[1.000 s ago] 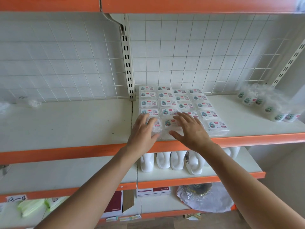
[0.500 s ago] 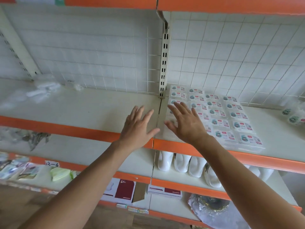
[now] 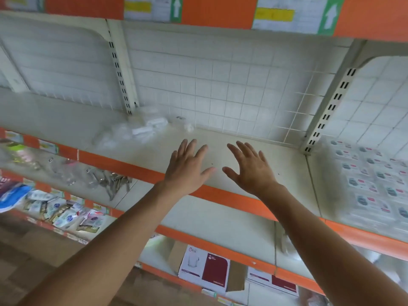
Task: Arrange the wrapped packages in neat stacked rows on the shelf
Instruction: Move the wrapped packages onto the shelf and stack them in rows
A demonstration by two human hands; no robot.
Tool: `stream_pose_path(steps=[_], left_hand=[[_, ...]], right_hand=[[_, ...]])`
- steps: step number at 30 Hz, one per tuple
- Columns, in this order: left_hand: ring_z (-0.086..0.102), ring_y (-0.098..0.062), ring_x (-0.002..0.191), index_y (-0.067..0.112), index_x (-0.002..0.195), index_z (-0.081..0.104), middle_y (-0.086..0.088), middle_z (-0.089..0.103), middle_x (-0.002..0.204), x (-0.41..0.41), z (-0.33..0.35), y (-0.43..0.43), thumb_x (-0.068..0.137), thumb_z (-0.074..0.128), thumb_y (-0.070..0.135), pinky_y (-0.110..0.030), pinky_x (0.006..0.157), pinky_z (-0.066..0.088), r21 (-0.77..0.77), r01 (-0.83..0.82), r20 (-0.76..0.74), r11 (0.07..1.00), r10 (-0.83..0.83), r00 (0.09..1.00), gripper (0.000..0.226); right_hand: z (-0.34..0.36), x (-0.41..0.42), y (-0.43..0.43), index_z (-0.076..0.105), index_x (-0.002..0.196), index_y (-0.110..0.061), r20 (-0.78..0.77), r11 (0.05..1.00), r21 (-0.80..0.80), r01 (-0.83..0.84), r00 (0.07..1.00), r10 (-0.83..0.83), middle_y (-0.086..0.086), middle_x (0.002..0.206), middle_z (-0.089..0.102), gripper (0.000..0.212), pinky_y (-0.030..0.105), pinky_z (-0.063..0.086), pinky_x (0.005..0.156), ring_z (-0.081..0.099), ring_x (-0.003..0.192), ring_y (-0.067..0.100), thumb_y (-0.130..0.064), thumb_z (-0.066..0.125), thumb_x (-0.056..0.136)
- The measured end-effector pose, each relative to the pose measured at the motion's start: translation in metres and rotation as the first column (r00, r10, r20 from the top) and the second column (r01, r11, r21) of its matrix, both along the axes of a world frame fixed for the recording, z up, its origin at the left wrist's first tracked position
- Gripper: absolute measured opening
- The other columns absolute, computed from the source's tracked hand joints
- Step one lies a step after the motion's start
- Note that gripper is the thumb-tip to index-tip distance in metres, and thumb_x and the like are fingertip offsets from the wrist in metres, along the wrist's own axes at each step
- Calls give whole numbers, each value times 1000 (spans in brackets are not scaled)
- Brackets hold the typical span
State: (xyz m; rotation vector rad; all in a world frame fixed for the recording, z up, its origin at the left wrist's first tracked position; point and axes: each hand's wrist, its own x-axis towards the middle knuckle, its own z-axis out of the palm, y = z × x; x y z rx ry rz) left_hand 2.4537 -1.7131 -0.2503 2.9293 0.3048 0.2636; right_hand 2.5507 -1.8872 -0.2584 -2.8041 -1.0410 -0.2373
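A: Where are the hands?
B: Both are in the middle of the frame, over a bare part of the cream shelf [image 3: 287, 164]. The left hand [image 3: 187, 171] and the right hand [image 3: 251, 171] are side by side, backs up. Their fingers are straight and spread, and the thumbs point toward each other. Neither holds anything.
A: Do they touch the board?
B: I cannot tell. They lie over it, near its orange front edge.
A: And the wrapped packages [image 3: 371, 186]?
B: They are at the right edge of the frame, on the same level, past the slotted upright [image 3: 329, 107]. They lie flat in close rows with labels up, well apart from both hands. Blur hides the print.
A: Anything else on that level?
B: A loose heap of clear plastic wrap [image 3: 132, 132] with white pieces in it lies left of centre, by the wire grid panel [image 3: 220, 85].
A: And below?
B: There are 2 white-and-maroon boxes [image 3: 205, 270] at bottom centre and colourful packets [image 3: 66, 215] at lower left. Above those packets are greyish pieces [image 3: 110, 180] too blurred to name.
A: And the top edge?
B: Paper labels with green arrows [image 3: 295, 16] sit on an orange beam.
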Motion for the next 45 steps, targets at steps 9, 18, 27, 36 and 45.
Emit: stream_pose_path(steps=[9,18,27,36,45], left_hand=[[-1,-30,149,22,153,15,-9,5,162,-16,-5,109,98,37,55,-50,119,14,16,-54,-25,998,55,998,68],[4,-30,147,18,150,24,-11,15,158,7,-13,179,98,41,46,-48,116,21,40,-133,3,990,132,991,61],[12,-29,145,16,146,29,-11,25,151,56,-18,223,98,43,37,-43,112,28,17,-175,19,984,174,984,54],[26,-28,136,10,137,37,-11,34,138,97,-19,266,96,48,35,-37,101,36,-45,-114,92,992,117,989,48],[25,-32,138,13,140,33,-16,33,147,149,-15,300,94,51,46,-42,101,35,-107,-30,-100,994,19,995,59]], right_hand=[[-13,-3,126,12,153,-28,-75,1000,-3,-22,997,22,2,161,13,69,50,22,116,14,147,21,-55,40,96],[-31,44,209,12,153,-27,-122,998,-15,-56,991,54,6,160,12,69,48,32,112,20,145,25,-50,44,96],[-39,109,258,19,150,-23,-32,1000,-7,-8,999,8,8,158,14,68,50,33,110,17,145,27,-47,49,94],[-39,147,283,31,145,-22,-46,994,-6,108,993,-108,8,142,35,64,43,43,96,35,129,28,-41,59,90],[-34,135,292,46,119,-22,19,980,-39,198,980,-197,2,118,54,43,38,42,88,43,113,27,-39,66,86]])
